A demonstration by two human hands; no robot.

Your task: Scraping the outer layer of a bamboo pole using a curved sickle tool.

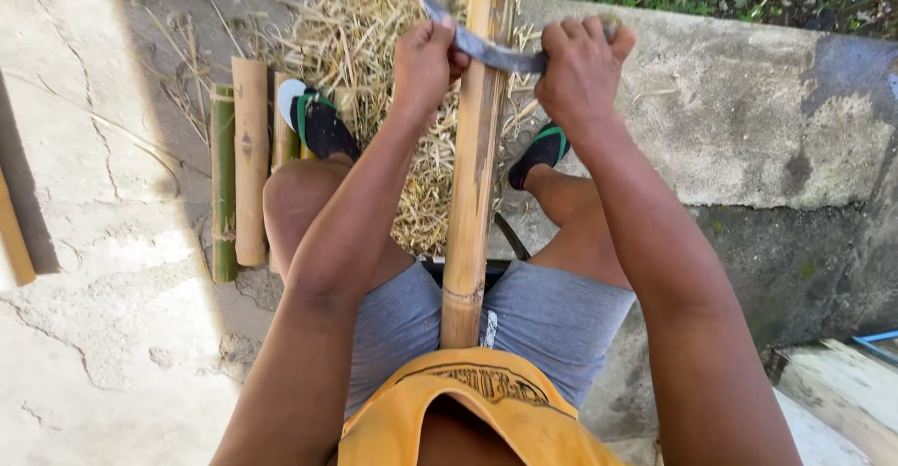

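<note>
Closest in, an orange shirt (468, 410) and grey shorts (552, 316) frame a long bamboo pole (472, 167) that rises from the person's lap, between the knees, and leans away toward the low concrete wall (748, 120). Farther up, both hands are clenched around a curved metal blade (491, 52) laid across the pole: the left hand (423, 59) has its fingers wrapped tight on the blade's far end, the right hand (580, 68) is fisted on the handle end, knuckles up. Beyond them lie pale shavings (374, 45) under the sandalled feet, and cut bamboo pieces (238, 167) rest side by side on the ground to the left.
</note>
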